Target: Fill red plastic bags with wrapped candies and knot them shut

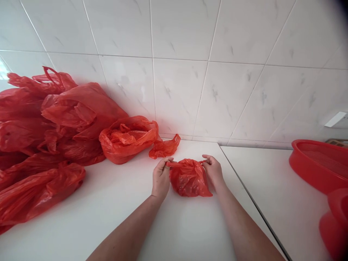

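Observation:
A small red plastic bag (190,180) rests on the white countertop, its top gathered and stretched between my two hands. Pinched fingers of my left hand (162,177) grip the bag's left end. On the other side, my right hand (212,170) pinches its right end between thumb and fingers. What lies inside the bag cannot be made out through the crumpled film. Just behind my left hand lies a small crumpled red bag (165,146), beside a larger red bag (127,139) with its mouth spread.
A heap of red plastic bags (89,105) fills the left side against the tiled wall (179,83). At right stand a red basket with a slotted base (312,170) and another red container (334,228). A seam (252,197) divides the white countertop (114,203).

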`<state>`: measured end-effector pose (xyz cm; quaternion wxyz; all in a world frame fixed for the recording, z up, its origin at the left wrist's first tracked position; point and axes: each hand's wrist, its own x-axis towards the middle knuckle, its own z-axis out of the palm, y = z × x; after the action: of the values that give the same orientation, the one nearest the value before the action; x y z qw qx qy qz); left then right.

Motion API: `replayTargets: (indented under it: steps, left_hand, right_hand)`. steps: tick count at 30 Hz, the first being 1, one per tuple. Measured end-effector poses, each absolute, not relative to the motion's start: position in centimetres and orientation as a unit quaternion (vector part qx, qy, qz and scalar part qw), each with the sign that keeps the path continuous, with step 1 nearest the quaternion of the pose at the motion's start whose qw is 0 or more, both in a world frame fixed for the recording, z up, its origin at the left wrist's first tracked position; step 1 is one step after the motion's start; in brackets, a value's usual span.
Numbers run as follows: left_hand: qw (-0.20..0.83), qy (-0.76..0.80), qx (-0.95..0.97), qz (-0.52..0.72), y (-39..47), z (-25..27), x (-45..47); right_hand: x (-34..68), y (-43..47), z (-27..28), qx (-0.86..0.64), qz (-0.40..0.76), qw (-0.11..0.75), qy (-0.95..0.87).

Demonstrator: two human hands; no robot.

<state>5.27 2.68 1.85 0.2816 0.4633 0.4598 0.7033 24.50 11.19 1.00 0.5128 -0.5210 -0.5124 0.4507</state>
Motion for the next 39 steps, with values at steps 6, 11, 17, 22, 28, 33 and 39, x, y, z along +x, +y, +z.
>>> replayTargets:
  steps: [6,11,17,22,28,33,39]
  left_hand:
    - [0.347,0.448,0.368,0.737,3.2,1.7,4.8]
    - [0.393,0.425,0.389,0.717,2.9,2.3,4.7]
    - [0.481,0.376,0.457,0.647,2.4,3.0,4.6]
    - [0.57,0.332,0.486,0.573,2.4,2.9,3.4]
    - [0.589,0.365,0.54,0.478,2.5,3.2,0.8]
    - [0.536,0.452,0.589,0.402,2.5,3.1,0.7]
    - [0.466,0.499,0.598,0.42,3.1,2.4,0.9]
  right_hand:
    - [24.8,11.9,-0.5,-0.595,0.365,0.507,-0.505]
    - [24.9,11.6,0.6,-0.582,0.364,0.525,-0.503]
    - [25.1,10.3,4.4,-0.484,0.462,0.545,-0.505]
    - [25.1,9.8,6.3,-0.415,0.537,0.531,-0.508]
    - [26.3,11.3,3.8,-0.44,0.575,0.527,-0.446]
    - [28.2,11.9,2.6,-0.445,0.609,0.482,-0.446]
    - [29.5,11.4,3.2,-0.507,0.578,0.343,-0.54]
